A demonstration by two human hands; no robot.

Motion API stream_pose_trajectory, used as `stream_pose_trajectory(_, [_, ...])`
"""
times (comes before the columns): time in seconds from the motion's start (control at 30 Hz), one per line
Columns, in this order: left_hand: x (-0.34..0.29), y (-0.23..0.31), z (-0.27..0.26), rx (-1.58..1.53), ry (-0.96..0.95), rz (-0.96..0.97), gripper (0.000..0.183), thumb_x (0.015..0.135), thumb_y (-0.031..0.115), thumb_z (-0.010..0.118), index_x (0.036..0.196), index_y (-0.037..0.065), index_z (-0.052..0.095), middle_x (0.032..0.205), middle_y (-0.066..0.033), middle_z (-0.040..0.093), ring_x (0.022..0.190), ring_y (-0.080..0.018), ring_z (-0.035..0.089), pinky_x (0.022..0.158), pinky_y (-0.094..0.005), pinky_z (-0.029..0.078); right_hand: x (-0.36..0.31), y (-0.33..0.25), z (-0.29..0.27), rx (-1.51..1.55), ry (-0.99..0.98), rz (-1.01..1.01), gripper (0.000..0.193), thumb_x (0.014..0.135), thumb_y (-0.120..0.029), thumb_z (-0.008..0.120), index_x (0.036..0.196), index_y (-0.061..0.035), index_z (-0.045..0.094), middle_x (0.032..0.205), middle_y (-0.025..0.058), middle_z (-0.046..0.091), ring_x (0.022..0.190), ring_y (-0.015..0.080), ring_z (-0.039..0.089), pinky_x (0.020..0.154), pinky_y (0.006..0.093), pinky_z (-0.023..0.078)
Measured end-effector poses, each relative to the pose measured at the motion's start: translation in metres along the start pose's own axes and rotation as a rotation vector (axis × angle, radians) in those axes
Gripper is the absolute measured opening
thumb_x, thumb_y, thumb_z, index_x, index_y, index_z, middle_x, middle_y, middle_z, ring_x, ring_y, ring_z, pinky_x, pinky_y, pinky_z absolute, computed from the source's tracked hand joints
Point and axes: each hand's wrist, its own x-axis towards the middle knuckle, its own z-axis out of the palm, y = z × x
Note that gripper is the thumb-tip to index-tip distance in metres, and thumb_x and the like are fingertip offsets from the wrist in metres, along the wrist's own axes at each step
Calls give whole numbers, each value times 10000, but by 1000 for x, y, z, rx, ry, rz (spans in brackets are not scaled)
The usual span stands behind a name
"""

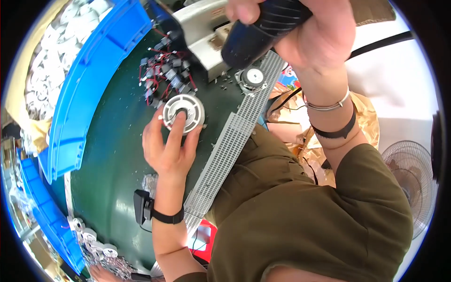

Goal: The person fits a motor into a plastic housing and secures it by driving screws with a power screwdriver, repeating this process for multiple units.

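My left hand point(168, 143) rests on the dark green table point(112, 160), its fingers holding a round white plastic part point(184, 113) with a ribbed ring and a metal centre. My right hand point(310, 33) is raised near the top of the view, gripping the black ribbed handle of a power screwdriver point(258, 30). Just beyond the white part lies a heap of small grey motors with red and black wires point(164, 70). A second round part with a metal centre point(252, 76) sits under the screwdriver.
A long blue crate point(94, 75) filled with white round parts borders the table on the left. A grey perforated strip point(235, 136) runs along the table edge. A white fixture block point(204, 28) stands at the back. More white parts lie at the lower left point(96, 246). A fan point(411, 174) stands at right.
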Motion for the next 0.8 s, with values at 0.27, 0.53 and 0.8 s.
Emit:
stream_pose_trajectory(0.27, [-2, -1, 3, -16, 24, -38, 404, 574, 170, 810, 947, 114, 663, 1043, -157, 584, 820, -286, 591, 687, -361, 476, 13, 27, 55, -478, -89, -173, 163, 695, 49, 664, 800, -31, 568, 686, -10, 578, 629, 42, 529, 552, 216, 415])
stream_pose_trajectory(0.53, [-1, -1, 4, -35, 23, -38, 393, 585, 166, 799, 942, 104, 647, 1032, -155, 581, 783, -281, 579, 642, -351, 476, 6, 34, 54, -217, 99, 128, 149, 696, 36, 663, 795, -26, 571, 643, -13, 577, 567, 50, 522, 555, 222, 433])
stream_pose_trajectory(0.8, [0, -2, 4, -43, 19, -48, 398, 592, 175, 800, 952, 108, 645, 1033, -157, 578, 789, -285, 579, 646, -355, 479, 7, 20, 69, -248, 169, 250, 310, 719, 21, 664, 998, 41, 530, 677, 4, 591, 571, 74, 547, 562, 229, 453])
